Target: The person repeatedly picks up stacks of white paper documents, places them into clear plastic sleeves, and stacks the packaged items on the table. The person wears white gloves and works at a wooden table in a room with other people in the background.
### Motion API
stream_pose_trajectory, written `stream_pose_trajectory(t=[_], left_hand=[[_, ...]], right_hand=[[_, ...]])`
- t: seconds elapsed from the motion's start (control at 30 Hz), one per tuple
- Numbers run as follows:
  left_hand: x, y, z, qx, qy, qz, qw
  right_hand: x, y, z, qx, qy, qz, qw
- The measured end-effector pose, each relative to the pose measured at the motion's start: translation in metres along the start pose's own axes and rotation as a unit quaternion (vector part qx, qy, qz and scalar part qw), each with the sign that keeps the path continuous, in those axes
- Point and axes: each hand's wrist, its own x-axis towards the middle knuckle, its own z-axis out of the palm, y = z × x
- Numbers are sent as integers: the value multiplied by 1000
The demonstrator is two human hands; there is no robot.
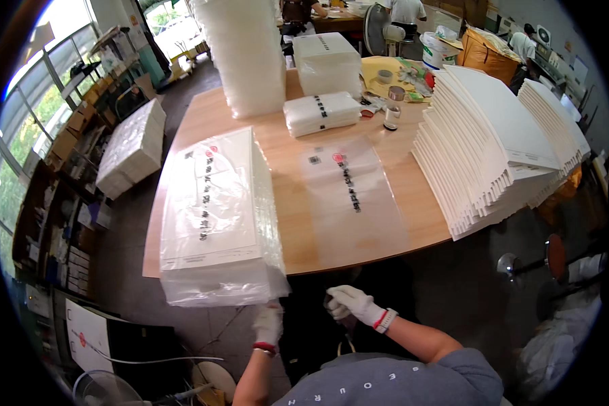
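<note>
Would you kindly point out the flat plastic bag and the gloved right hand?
Flat plastic bag [354, 204], head view: its printed middle.
Gloved right hand [353, 302], head view: back of the glove.

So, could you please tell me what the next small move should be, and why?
Probably bring the right hand up to the near edge of the clear printed plastic sheet. It lies flat on the table with wood showing through, between the plastic-wrapped stack and the unwrapped white stack; neither hand touches it, and the right seems nearer.
</note>
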Motion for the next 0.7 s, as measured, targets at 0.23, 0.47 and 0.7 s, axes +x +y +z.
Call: stream_pose_trajectory(t=[0.23,0.47,0.7], left_hand=[[90,222,21,-262,38,249,932],[168,234,60,-179,-88,274,941],[176,252,16,-177,-107,352,913]], right_hand=[[-54,-12,-53,-79,207,-18,975],[-45,-25,-81,-57,191,-24,980],[59,-98,-73,105,226,-206,946]])
